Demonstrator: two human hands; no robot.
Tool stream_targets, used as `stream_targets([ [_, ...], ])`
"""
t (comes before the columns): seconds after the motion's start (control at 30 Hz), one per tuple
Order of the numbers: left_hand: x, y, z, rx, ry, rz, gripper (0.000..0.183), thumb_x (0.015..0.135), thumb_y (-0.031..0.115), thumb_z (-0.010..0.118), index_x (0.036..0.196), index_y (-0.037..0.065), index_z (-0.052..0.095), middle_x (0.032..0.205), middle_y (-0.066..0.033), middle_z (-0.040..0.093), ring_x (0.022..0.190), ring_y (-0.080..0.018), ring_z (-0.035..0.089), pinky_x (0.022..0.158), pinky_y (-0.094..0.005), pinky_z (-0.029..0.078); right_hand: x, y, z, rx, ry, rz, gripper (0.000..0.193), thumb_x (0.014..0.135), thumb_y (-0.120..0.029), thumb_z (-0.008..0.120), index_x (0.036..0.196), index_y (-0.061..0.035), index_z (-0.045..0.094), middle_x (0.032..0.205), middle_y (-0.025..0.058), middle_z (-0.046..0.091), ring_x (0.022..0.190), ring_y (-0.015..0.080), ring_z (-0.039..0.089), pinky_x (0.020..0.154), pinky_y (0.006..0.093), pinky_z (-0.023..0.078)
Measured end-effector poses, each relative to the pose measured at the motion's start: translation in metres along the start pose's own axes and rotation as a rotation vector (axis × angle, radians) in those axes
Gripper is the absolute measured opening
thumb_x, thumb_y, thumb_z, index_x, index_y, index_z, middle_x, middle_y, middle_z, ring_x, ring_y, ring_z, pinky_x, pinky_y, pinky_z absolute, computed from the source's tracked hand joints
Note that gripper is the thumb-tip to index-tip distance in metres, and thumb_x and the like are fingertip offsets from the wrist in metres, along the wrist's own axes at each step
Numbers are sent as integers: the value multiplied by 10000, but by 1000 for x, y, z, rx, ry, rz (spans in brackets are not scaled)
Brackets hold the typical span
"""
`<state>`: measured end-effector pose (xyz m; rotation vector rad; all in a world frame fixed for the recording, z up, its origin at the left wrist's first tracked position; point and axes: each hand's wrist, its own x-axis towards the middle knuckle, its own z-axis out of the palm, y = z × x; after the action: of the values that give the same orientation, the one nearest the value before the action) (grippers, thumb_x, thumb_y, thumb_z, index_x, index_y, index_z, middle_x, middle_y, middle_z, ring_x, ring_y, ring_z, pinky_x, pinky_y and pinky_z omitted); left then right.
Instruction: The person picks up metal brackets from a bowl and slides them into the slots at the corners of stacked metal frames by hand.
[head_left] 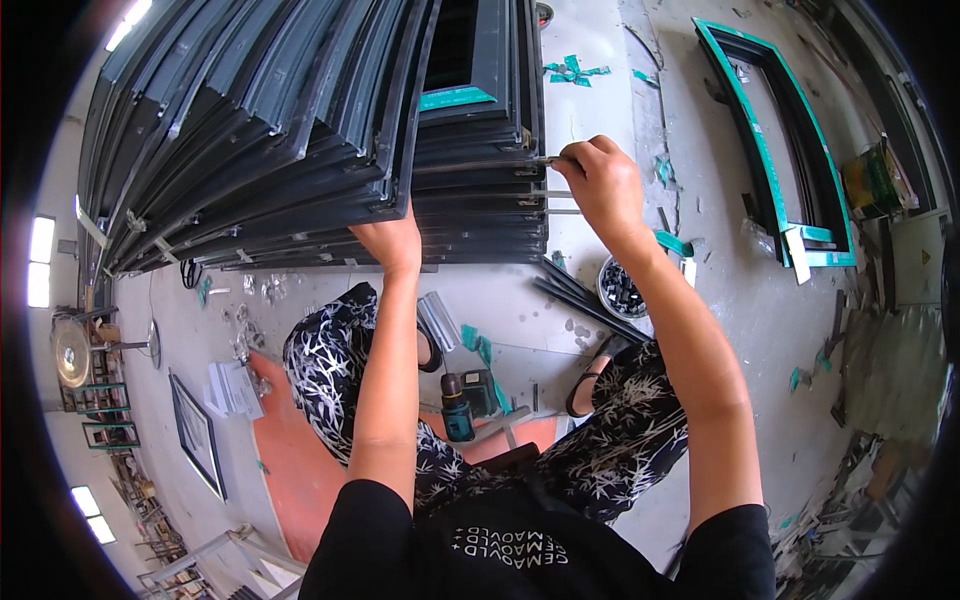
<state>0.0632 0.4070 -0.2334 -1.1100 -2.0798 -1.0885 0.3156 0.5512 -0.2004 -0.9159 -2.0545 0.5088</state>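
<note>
A large stack of dark grey metal window frames (pixel 290 130) fills the upper left, fanned apart at its left part. My left hand (pixel 392 240) reaches up against the lower corner of the raised frames; its fingers are hidden behind them. At the stack's right side, my right hand (pixel 605 185) is closed in a pinch on the end of a thin strip (pixel 547 161) at the frame edge. Two more thin pale strips (pixel 562 211) jut out just below that hand.
A bowl of small dark parts (pixel 622 287) stands below my right forearm, beside dark bars (pixel 590 305). A cordless drill (pixel 457 408) stands between my legs. Green-taped frames (pixel 772 150) lie at right. Metal profiles (pixel 236 388) and a frame (pixel 198 435) lie at left.
</note>
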Motion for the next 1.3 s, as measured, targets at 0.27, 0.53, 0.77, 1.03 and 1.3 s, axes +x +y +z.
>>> stream_targets([
  [0.27, -17, 90, -11, -10, -80, -60, 497, 854, 306, 774, 1181, -4, 565, 1135, -178, 605, 1111, -365, 530, 1001, -479, 366, 2, -20, 18, -31, -11, 63, 174, 762, -149, 803, 863, -37, 717, 810, 132, 645, 713, 335, 637, 676, 405, 524],
  [0.53, -26, 130, 24, 21, -196, -34, 394, 749, 356, 836, 919, 101, 589, 903, -20, 607, 957, -279, 554, 915, -446, 358, -1, -17, 7, 191, -11, 270, 283, 719, -99, 798, 926, 11, 638, 848, 142, 672, 776, 305, 664, 724, 390, 529],
  [0.77, -30, 119, 29, -15, -90, -62, 366, 796, 373, 797, 884, 103, 566, 876, -77, 548, 926, -306, 530, 889, -471, 356, -5, -2, -1, 369, -64, 338, 153, 793, -79, 736, 894, 12, 667, 807, 147, 696, 735, 266, 685, 709, 345, 540],
  [1.03, 6, -18, 4, -104, 129, -104, 402, 838, 283, 786, 1101, 7, 659, 1134, -154, 692, 1072, -326, 640, 955, -453, 469, -6, 39, -41, 406, 39, 619, 176, 865, -115, 678, 961, 31, 702, 820, 107, 728, 673, 152, 687, 631, 287, 553],
  [1.3, 31, -98, -30, -18, -45, -361, 398, 876, 241, 704, 1149, -44, 653, 1250, -227, 654, 1171, -395, 611, 996, -439, 468, -27, 72, -63, 393, -2, 645, 202, 872, -119, 670, 989, 43, 701, 862, 103, 725, 700, 142, 679, 641, 277, 566],
])
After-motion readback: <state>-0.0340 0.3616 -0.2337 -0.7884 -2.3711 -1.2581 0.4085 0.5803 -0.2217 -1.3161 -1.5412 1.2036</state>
